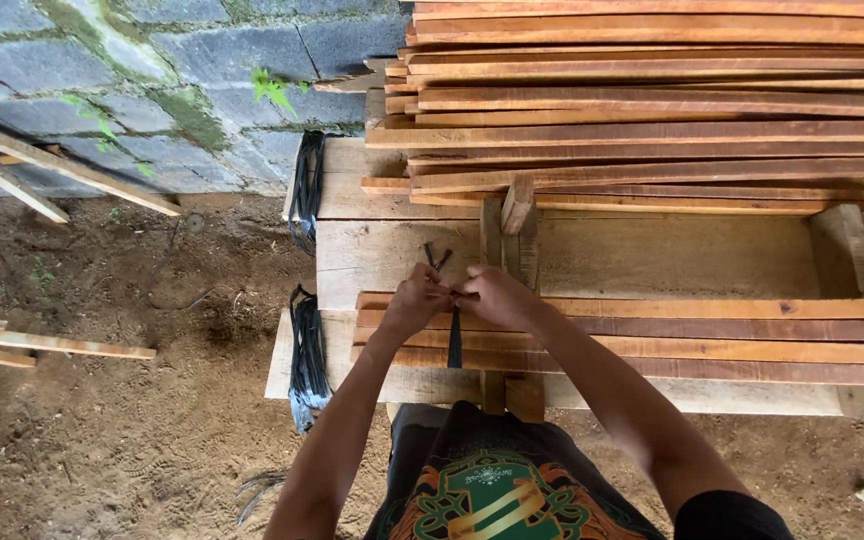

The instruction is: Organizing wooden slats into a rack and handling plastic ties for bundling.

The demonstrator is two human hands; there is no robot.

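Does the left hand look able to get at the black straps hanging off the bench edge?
Probably yes: the left hand is at the strap knot, and nothing lies between it and the hanging black straps.

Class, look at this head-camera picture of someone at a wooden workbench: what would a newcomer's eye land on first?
First, the left hand and right hand, meeting at the centre on a dark strap around a bundle of wooden slats. Behind it, a tall stack of slats fills the upper right. More black straps hang off the bench's left edge.
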